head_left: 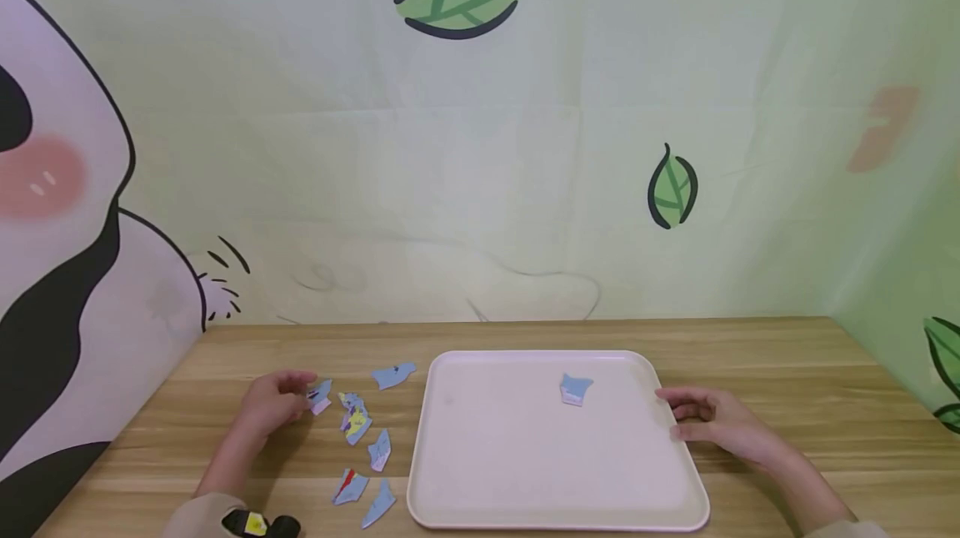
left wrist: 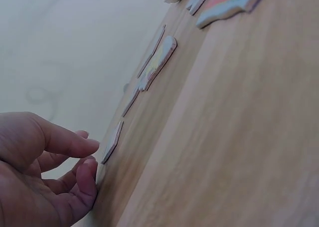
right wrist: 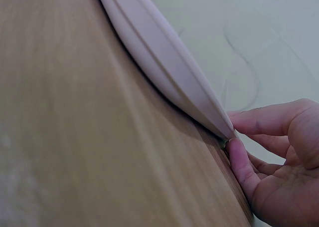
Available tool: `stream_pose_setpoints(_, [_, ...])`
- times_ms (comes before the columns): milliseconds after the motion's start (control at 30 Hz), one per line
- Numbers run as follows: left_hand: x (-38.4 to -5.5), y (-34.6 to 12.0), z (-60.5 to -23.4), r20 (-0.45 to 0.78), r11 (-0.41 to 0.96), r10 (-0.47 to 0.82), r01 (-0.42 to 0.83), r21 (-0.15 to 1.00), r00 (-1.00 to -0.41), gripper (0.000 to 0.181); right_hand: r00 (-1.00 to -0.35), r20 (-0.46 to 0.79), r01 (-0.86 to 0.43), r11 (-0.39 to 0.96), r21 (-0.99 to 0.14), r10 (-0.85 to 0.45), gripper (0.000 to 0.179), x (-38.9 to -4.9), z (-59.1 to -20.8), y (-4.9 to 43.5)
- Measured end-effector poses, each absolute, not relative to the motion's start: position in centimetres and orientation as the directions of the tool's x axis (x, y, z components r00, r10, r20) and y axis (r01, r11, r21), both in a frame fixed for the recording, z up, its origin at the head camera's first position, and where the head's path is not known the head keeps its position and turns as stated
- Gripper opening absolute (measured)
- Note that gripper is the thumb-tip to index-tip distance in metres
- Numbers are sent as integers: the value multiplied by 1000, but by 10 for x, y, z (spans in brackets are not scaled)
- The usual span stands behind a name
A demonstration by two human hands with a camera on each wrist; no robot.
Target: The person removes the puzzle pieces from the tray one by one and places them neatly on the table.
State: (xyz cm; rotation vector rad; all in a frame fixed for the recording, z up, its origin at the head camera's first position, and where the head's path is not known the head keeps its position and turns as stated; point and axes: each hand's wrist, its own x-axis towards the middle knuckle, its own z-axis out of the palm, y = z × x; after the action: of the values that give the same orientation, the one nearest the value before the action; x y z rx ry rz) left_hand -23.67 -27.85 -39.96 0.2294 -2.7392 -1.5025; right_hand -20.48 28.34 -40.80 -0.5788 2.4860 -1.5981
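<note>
My left hand (head_left: pixel 276 403) is at the left of the table with its fingers loosely bent, right beside a blue and pink puzzle piece (head_left: pixel 320 398). In the left wrist view its thumb and fingertips are close to that piece (left wrist: pixel 113 143); whether they touch it is unclear. My right hand (head_left: pixel 720 421) holds the right rim of a white tray (head_left: pixel 555 471) between thumb and forefinger. The right wrist view shows both fingertips at the tray edge (right wrist: pixel 169 62). A single blue and pale pink piece (head_left: pixel 575 389) lies in the tray's upper right part.
Left of the tray lie several more pieces: a blue one (head_left: pixel 393 375), a yellow-blue cluster (head_left: pixel 356 419), a pale one (head_left: pixel 380 450), a red-marked one (head_left: pixel 350 486) and a narrow blue one (head_left: pixel 379 504). Behind the wooden table (head_left: pixel 750 346) stands a printed wall (head_left: pixel 525 146).
</note>
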Motion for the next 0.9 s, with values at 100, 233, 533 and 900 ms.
stream_pose_setpoints(100, [-236, -275, -399, -39, 545, -136, -107, 831, -990, 36, -915, 104, -257, 363, -895, -391, 53, -206, -408, 283])
stream_pose_setpoints(233, [-233, -263, -394, 15, 562, -123, -57, 825, -992, 38, -913, 104, -258, 361, -896, -394, 53, -206, -408, 282])
stream_pose_setpoints(533, [-232, -201, -377, 51, 492, -41, 24, 870, -998, 36, -910, 108, -262, 352, -899, -399, 52, -205, -409, 286])
stream_pose_setpoints(900, [-237, -124, -364, 93, 343, 76, 114, 932, -993, 37, -909, 100, -254, 347, -903, -405, 52, -205, -408, 285])
